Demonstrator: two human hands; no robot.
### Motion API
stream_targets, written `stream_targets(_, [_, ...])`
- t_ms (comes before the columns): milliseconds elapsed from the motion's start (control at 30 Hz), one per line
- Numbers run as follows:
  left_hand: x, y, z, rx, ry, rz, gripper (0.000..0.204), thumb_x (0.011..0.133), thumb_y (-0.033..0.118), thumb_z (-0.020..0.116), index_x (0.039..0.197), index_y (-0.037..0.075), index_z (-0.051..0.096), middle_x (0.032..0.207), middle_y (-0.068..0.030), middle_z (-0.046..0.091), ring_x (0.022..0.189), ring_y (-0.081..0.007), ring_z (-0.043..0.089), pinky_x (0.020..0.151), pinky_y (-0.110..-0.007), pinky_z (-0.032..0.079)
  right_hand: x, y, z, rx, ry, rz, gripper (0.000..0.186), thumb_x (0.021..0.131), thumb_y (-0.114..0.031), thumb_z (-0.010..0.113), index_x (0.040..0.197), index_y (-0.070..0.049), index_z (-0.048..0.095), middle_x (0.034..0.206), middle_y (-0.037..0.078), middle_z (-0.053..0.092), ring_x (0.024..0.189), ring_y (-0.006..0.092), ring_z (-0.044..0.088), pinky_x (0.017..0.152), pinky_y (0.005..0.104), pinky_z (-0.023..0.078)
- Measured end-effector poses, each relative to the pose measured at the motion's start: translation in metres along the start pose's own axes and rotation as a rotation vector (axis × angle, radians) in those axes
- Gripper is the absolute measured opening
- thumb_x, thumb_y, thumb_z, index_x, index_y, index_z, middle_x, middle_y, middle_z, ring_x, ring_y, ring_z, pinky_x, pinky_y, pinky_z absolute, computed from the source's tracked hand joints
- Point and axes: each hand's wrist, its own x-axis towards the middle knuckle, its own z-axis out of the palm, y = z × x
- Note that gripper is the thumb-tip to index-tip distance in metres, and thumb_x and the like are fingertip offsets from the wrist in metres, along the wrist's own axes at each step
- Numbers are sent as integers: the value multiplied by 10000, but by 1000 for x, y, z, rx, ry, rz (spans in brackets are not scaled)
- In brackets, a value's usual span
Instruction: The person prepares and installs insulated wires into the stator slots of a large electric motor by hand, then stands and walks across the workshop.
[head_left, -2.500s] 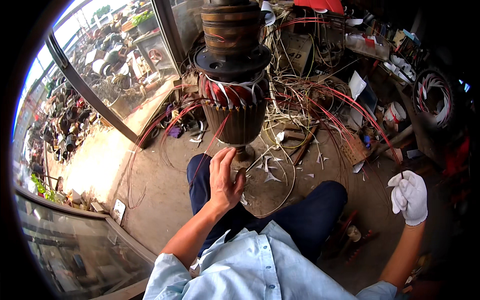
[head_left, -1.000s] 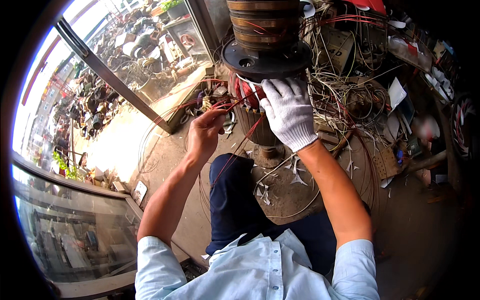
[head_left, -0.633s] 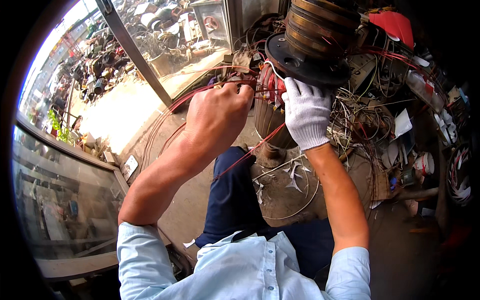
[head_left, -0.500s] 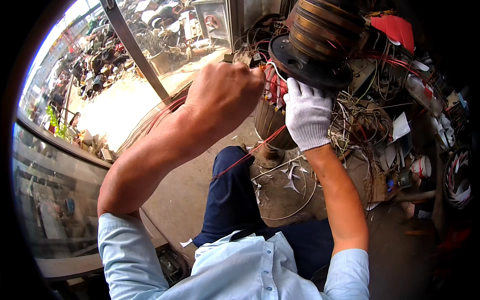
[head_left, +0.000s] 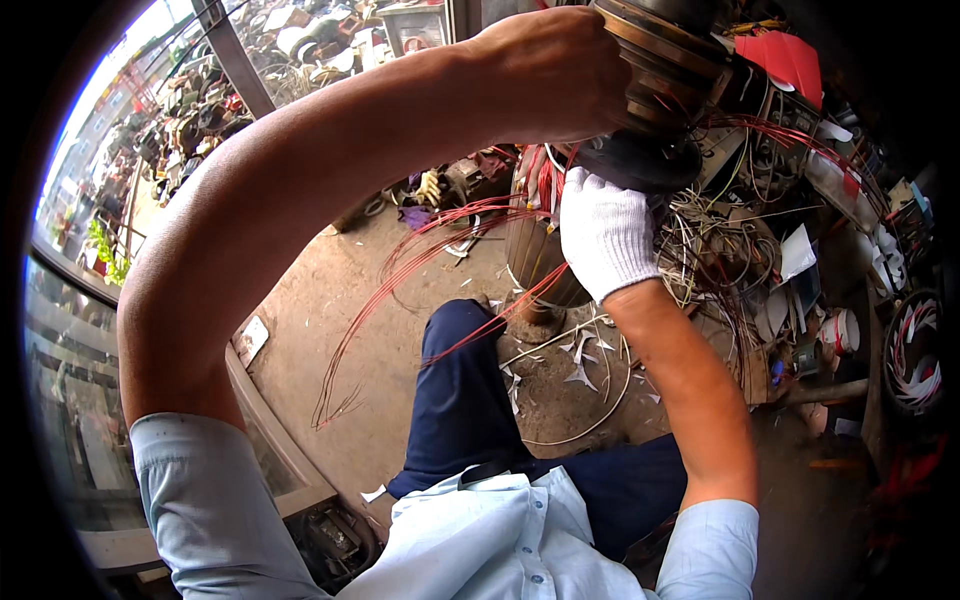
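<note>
My left hand (head_left: pixel 560 75), bare, is closed like a fist beside the banded brown cylinder (head_left: pixel 672 62) at the top; its fingertips and anything in them are hidden. Below that cylinder is a black disc (head_left: pixel 645 165). My right hand (head_left: pixel 610 230), in a white knitted glove, has its fingers curled at the disc's lower edge, next to red wires (head_left: pixel 543 178). What those fingers hold cannot be seen. A ribbed drum (head_left: pixel 528 250) stands beneath. More red wires (head_left: pixel 400 262) fan out from it to the left, their ends hanging loose.
Tangled cables (head_left: pixel 725 235) and scrap fill the right side, with a red sheet (head_left: pixel 782 65) above. Paper scraps (head_left: pixel 582 365) lie on the floor near my knee (head_left: pixel 460 330). A window frame (head_left: pixel 85 275) runs along the left. Outside are heaps of scrap (head_left: pixel 205 125).
My left hand has moved up and right from the wires to beside the banded cylinder. The loose red wires now droop over the floor. My right hand has shifted only slightly.
</note>
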Motion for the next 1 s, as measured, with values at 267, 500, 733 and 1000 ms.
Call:
stream_targets(267, [25,9,-12,31,75,84,23,854,108,705,866,91,694,917,-45,686,903,-212,675,939,-402,541,-8,9,8,131,117,-1,368,886,-175,545,1197,11,606,1131,202,657,1035,332,661,842,442,546])
stream_targets(500, [-35,39,-24,-29,142,-115,270,841,113,714,1103,47,704,1162,-116,674,1159,-263,630,1108,-463,461,-21,18,-4,355,185,54,596,864,-215,563,1431,-45,498,1476,211,471,1337,388,448,1100,540,362])
stream_targets(733, [-82,113,-22,-225,-34,-375,290,855,129,634,1125,27,642,968,-93,627,1041,-255,630,887,-440,521,-26,17,-2,464,106,54,623,839,-255,606,1414,-35,508,1472,192,479,1344,375,440,1100,560,346])
stream_targets(1000, [-93,73,-6,-706,-377,-577,214,965,290,643,1073,119,712,878,-133,717,771,-346,688,679,-442,541,-24,18,8,477,138,17,501,852,-177,578,1332,-36,587,1366,159,590,1258,356,537,1082,499,403])
